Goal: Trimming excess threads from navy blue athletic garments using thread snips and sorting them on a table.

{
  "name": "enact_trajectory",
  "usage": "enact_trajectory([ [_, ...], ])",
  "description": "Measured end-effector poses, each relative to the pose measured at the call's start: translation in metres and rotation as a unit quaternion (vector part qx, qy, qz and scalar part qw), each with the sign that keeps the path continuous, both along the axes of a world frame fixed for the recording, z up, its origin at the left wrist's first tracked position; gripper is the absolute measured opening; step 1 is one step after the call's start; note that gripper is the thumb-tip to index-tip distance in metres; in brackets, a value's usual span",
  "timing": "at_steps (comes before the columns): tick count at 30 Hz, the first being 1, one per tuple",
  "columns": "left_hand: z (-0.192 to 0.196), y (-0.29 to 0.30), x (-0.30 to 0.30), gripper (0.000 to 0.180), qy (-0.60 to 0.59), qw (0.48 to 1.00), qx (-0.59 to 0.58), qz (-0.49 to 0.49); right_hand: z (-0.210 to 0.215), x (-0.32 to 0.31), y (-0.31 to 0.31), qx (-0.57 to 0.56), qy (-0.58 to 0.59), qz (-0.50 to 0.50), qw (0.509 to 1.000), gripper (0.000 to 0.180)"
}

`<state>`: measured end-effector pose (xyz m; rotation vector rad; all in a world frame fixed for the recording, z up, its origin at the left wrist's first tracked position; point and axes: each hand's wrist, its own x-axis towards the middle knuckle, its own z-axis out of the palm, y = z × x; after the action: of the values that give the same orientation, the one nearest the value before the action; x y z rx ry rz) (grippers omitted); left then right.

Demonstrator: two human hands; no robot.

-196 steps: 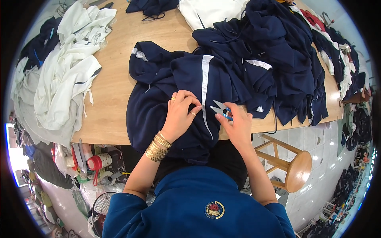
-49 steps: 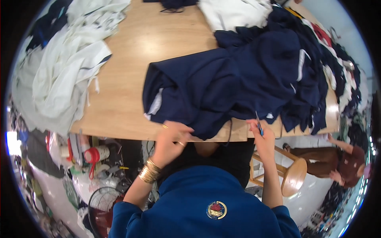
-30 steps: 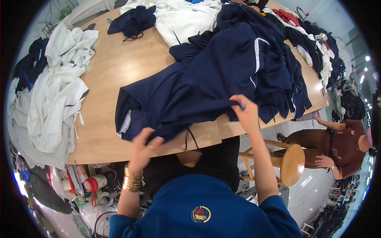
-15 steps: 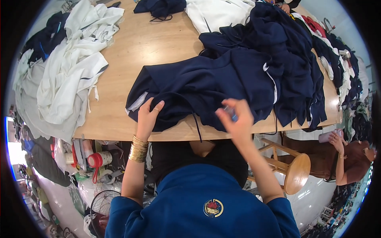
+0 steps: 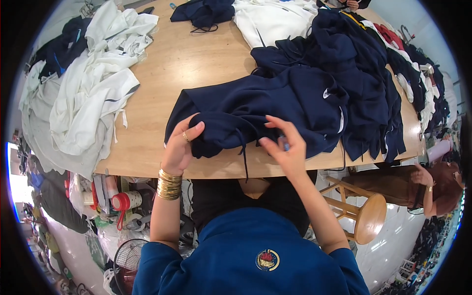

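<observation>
A navy garment (image 5: 275,98) with a dangling drawstring lies across the front of the table, its near left end bunched and lifted. My left hand (image 5: 180,145), with gold bangles at the wrist, is closed on that gathered edge. To the right of the drawstring, my right hand (image 5: 288,150) curls close to the cloth, thumb and forefinger apart at the tips. Tucked in its fingers is a small tool with a blue part (image 5: 285,144), mostly hidden, so its kind is unclear.
Navy garments (image 5: 354,83) pile up at the right and white ones (image 5: 93,103) at the left of the wooden table (image 5: 196,59). A white garment (image 5: 275,19) lies at the far side. A wooden stool (image 5: 371,219) and another person (image 5: 437,189) are at my right.
The garment's left end has been lifted and folded rightward, hiding its white inner strip. My right hand has turned, fingertips now nearer the cloth. The person at right has shifted.
</observation>
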<state>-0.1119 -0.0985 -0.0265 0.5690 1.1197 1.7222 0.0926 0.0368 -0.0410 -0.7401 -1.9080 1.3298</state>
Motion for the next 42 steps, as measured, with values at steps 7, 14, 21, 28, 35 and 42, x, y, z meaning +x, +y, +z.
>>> enact_trajectory([
  [7, -0.009, -0.002, 0.004, 0.035, -0.153, 0.985, 0.084, 0.007, -0.012, 0.005, 0.019, 0.202, -0.135, -0.088, 0.966, 0.030],
  [14, -0.002, -0.005, -0.020, 0.035, -0.288, 0.956, 0.053, 0.017, 0.067, 0.078, 0.078, 0.059, -0.123, -0.128, 0.982, 0.018],
  [21, 0.002, 0.000, -0.019, 0.034, -0.241, 0.969, 0.060, 0.004, 0.102, 0.109, 0.081, -0.121, -0.072, -0.139, 0.980, 0.016],
  [28, 0.001, 0.007, -0.022, 0.035, -0.224, 0.974, 0.021, 0.029, 0.099, 0.122, 0.085, -0.188, -0.045, -0.110, 0.975, 0.016],
  [35, 0.007, 0.019, -0.018, 0.031, -0.224, 0.974, 0.023, 0.011, 0.100, 0.124, 0.086, -0.246, -0.031, -0.085, 0.965, 0.015],
  [42, -0.003, 0.039, -0.006, 0.031, 0.477, 0.862, -0.170, 0.010, 0.070, 0.104, 0.086, -0.145, -0.095, -0.054, 0.983, 0.031],
])
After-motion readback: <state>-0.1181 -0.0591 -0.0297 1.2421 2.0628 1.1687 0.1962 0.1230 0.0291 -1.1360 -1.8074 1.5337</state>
